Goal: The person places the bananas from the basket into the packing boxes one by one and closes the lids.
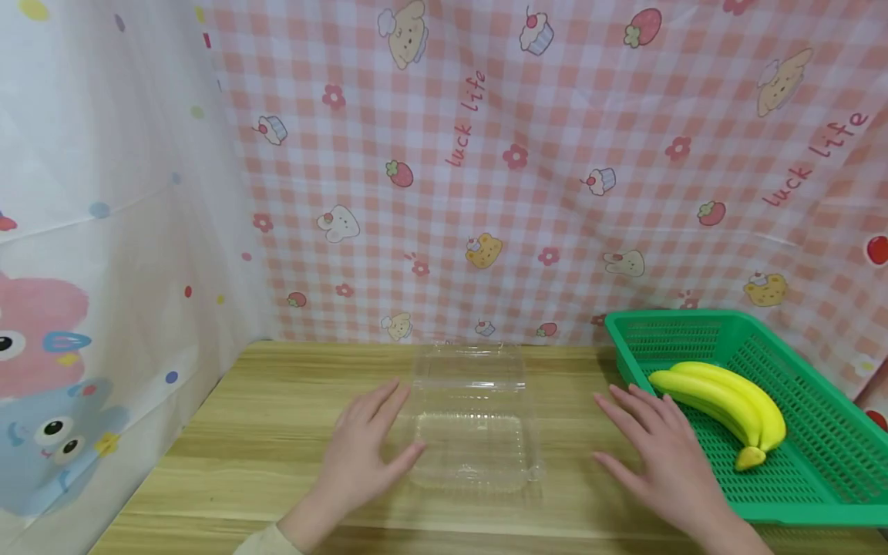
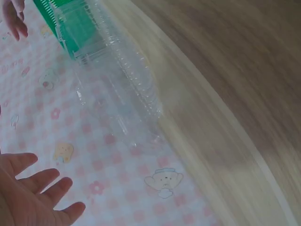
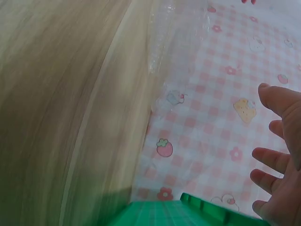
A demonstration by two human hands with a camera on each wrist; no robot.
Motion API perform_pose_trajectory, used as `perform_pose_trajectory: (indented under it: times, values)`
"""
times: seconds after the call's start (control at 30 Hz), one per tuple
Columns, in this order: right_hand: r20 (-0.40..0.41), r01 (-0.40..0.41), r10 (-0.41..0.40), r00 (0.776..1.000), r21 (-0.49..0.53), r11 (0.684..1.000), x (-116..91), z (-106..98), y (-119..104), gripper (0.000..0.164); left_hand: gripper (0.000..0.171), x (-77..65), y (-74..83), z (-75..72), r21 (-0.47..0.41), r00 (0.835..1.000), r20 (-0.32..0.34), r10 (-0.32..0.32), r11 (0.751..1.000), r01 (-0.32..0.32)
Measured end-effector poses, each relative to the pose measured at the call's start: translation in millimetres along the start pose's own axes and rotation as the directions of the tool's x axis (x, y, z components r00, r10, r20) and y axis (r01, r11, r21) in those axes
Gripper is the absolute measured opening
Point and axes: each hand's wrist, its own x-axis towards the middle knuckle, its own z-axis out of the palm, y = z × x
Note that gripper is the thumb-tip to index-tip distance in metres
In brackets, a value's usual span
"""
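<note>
A clear plastic clamshell box (image 1: 472,447) stands on the wooden table with its lid (image 1: 469,366) raised at the back. Just left of it my left hand (image 1: 365,443) hovers, fingers spread and holding nothing; whether the thumb touches the box's side I cannot tell. On the other side, apart from the box, my right hand (image 1: 655,455) is held with its fingers extended beside the green basket. Two yellow bananas (image 1: 735,401), joined at the stem, lie in that basket. In the left wrist view the box (image 2: 117,70) shows from the side.
The green plastic basket (image 1: 825,512) with slotted walls takes up the table's right side. Behind the wooden table (image 1: 250,432) hangs a pink checked cloth (image 1: 444,193). A white printed cloth (image 1: 139,231) hangs along the left.
</note>
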Motion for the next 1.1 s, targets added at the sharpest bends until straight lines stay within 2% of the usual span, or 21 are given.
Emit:
perform_pose_trajectory:
  times: [0.23, 0.43, 0.6, 0.8, 1.03, 1.1]
  values:
    - [-0.02, -0.02, 0.02, 1.0, 0.019, 1.0, -4.5, -7.9, 7.8, 0.07, 0.073, 2.4, 1.8, -2.2, -0.124, 0.99, 0.033, -0.139, 0.982, 0.142]
    - [-0.022, -0.04, 0.041, 0.999, 0.038, 0.998, -6.6, -16.6, 14.0, 0.07, 0.067, 4.1, 0.7, -3.3, -0.255, 0.967, 0.069, -0.243, 0.933, 0.253]
    - [-0.041, -0.022, 0.024, 0.999, 0.032, 0.999, -4.0, -25.1, 19.0, 0.074, 0.065, 5.8, -4.3, -1.4, -0.371, 0.929, 0.136, -0.343, 0.852, 0.369]
    - [-0.023, -0.008, 0.01, 1.0, 0.067, 0.998, -1.9, -36.7, 30.0, 0.071, 0.059, 8.4, -11.8, 1.6, -0.457, 0.887, 0.197, -0.417, 0.761, 0.459]
    - [-0.016, 0.012, -0.011, 1.0, 0.088, 0.996, -0.1, -46.9, 45.4, 0.069, 0.06, 10.5, -17.3, 2.3, -0.483, 0.8, 0.304, -0.517, 0.64, 0.597]
    - [-0.011, 0.021, -0.02, 1.0, 0.094, 0.995, 0.8, -49.7, 49.6, 0.069, 0.06, 11.6, -18.7, 3.4, -0.487, 0.787, 0.319, -0.528, 0.621, 0.614]
